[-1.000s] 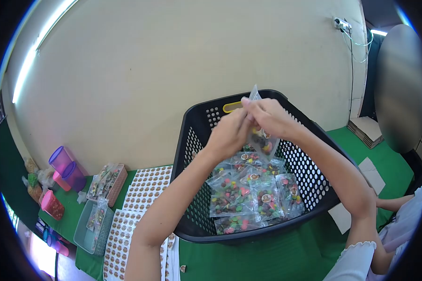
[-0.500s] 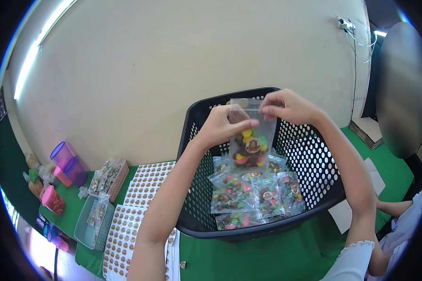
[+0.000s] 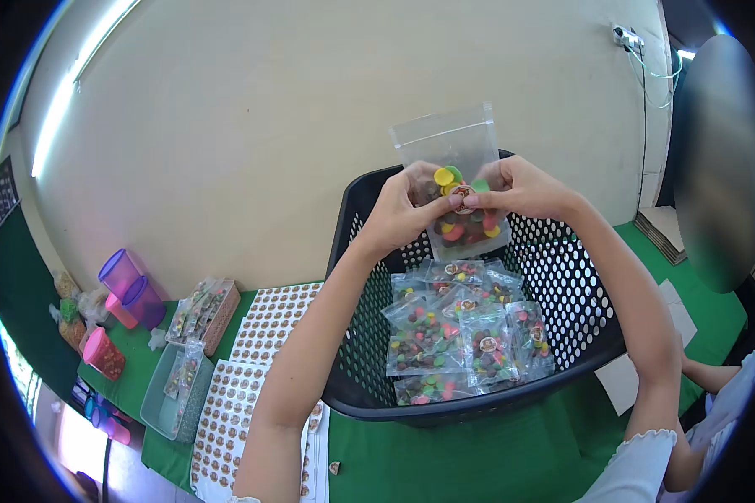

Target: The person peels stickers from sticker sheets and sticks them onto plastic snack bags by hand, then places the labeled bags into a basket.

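A clear zip pouch of colourful candies (image 3: 453, 230) is held upright above the black basket. My left hand (image 3: 407, 208) grips its left side, and my right hand (image 3: 528, 191) grips the right side. Both thumbs press on the round label (image 3: 463, 199) at the front of the pouch; the other fingers are behind it. Its upper part, with the zip strip, stands up bare of candies. Below, the black perforated basket (image 3: 470, 412) contains several similar candy pouches (image 3: 428, 339) lying in a pile.
Sheets of round stickers (image 3: 226, 419) lie left of the basket on the green cloth (image 3: 445, 461). Beyond them are a green tray (image 3: 164, 419), a pink basket (image 3: 218, 327) and purple cups (image 3: 143, 302). Cardboard pieces (image 3: 621, 386) and another person's arm (image 3: 709, 373) are at right.
My right hand has moved from the pouch's top edge down to the label. The pouch has risen a little, and both thumbs now meet on the label.
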